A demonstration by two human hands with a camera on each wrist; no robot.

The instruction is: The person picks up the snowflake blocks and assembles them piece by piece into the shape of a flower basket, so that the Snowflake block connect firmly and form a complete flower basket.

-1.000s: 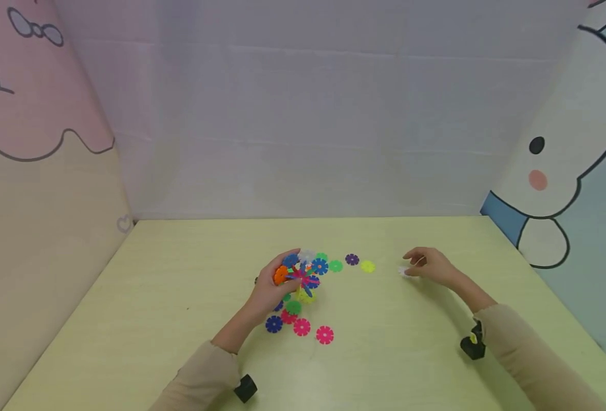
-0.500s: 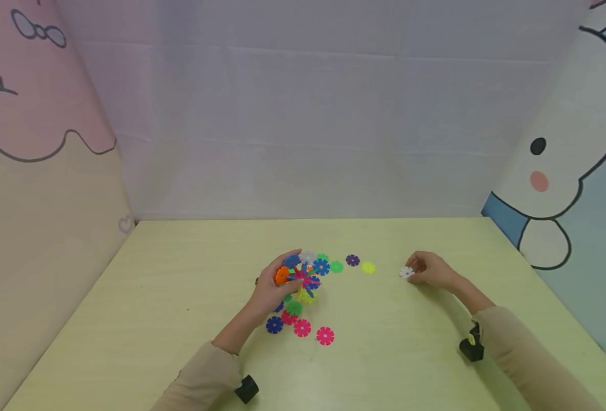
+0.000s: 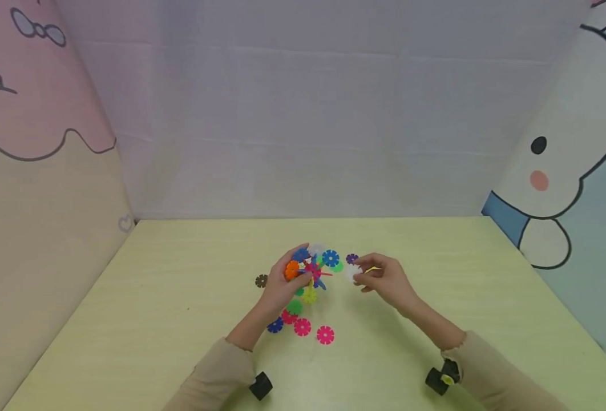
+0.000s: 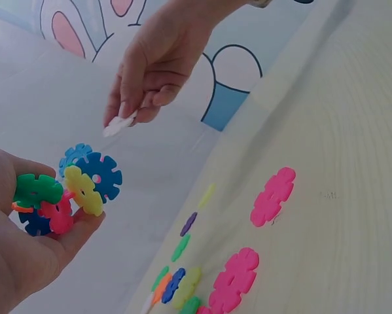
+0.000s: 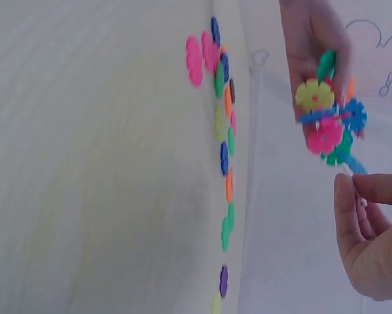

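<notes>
My left hand [image 3: 282, 288] holds up a cluster of interlocking notched plastic discs [image 3: 312, 273], joined at angles in blue, pink, orange, green and yellow. In the left wrist view, the cluster's yellow disc [image 4: 84, 190] stands beside a blue one, and the fingers support the pieces from below. Between thumb and fingertips my right hand [image 3: 392, 285] pinches a white notched disc [image 4: 119, 124], a short way from the cluster. The right wrist view shows the right hand [image 5: 372, 242] just below the cluster [image 5: 326, 134], the white disc seen edge-on and mostly hidden by fingers.
Loose discs lie on the pale table [image 3: 180, 342] around and below the hands. Among them are pink discs [image 3: 326, 334], a dark blue disc [image 3: 275, 325], a brown disc [image 3: 261, 280] and a purple disc [image 3: 352, 258]. Cartoon-printed and plain sheets surround the table.
My right hand has lifted the white disc from the table's right side and carried it left toward the cluster. My left hand has shifted slightly right and up with the cluster, uncovering the brown disc.
</notes>
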